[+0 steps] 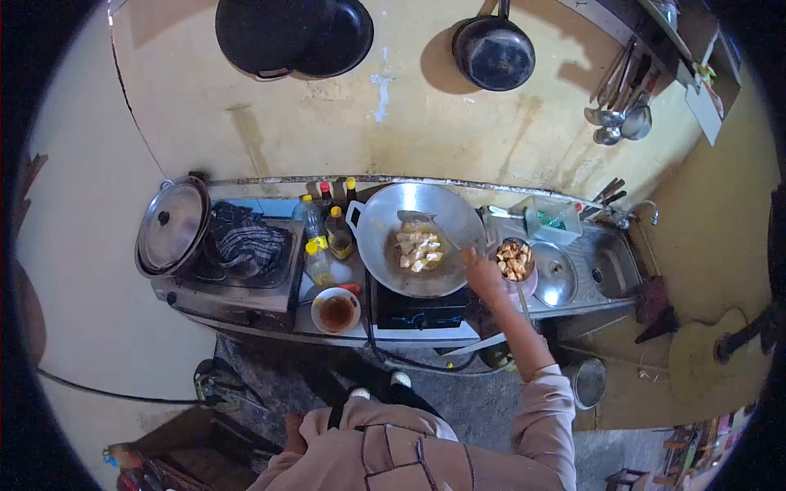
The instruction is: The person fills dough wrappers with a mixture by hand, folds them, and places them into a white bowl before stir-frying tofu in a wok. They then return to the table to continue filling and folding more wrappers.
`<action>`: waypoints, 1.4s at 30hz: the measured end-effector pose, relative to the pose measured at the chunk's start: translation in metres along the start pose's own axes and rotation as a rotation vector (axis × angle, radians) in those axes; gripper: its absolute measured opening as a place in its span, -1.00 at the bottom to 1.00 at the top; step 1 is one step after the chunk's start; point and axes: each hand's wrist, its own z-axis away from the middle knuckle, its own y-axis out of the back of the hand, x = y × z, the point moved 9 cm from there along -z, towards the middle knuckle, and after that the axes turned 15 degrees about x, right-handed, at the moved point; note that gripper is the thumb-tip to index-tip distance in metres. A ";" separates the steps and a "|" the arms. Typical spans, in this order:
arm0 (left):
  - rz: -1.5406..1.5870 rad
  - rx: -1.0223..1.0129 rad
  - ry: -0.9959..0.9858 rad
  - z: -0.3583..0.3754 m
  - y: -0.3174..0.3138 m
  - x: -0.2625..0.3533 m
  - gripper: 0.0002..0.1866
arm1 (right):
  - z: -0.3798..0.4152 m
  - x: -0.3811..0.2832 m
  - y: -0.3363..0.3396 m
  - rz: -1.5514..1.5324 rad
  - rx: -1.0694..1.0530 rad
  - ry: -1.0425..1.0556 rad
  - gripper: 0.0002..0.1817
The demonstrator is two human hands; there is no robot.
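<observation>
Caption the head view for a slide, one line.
Right hand holds a spatula in a wok of pale food pieces, beside a bowl of browned pieces.

Stained yellow plaster wall (pixel 426 123) ran behind the steel counter (pixel 573 303). Two dark round pans (pixel 295 33) hung on it. Grey concrete floor (pixel 483 401) lay below.

striped cloth (pixel 246 240) on left stove, pans (pixel 494 53) on wall

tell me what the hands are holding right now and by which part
The right hand grips a spatula by the far end of its handle, with the blade over the food in the wok. The left hand is hidden, so its hold cannot be told.
</observation>
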 end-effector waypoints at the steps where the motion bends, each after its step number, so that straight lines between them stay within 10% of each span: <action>1: -0.002 -0.001 0.014 0.006 -0.002 0.005 -0.76 | -0.014 0.023 -0.013 -0.059 -0.011 0.011 -0.57; 23: -0.042 -0.106 0.017 0.034 -0.046 0.029 -0.76 | -0.051 0.027 0.047 -0.332 -0.764 0.154 -0.58; 28: -0.040 -0.133 -0.002 0.028 -0.046 0.032 -0.76 | -0.015 0.003 0.030 -0.644 -0.663 -0.061 -0.61; 42: -0.044 -0.196 -0.044 0.023 -0.057 0.041 -0.76 | 0.009 -0.045 0.149 -0.116 -0.138 0.137 -0.75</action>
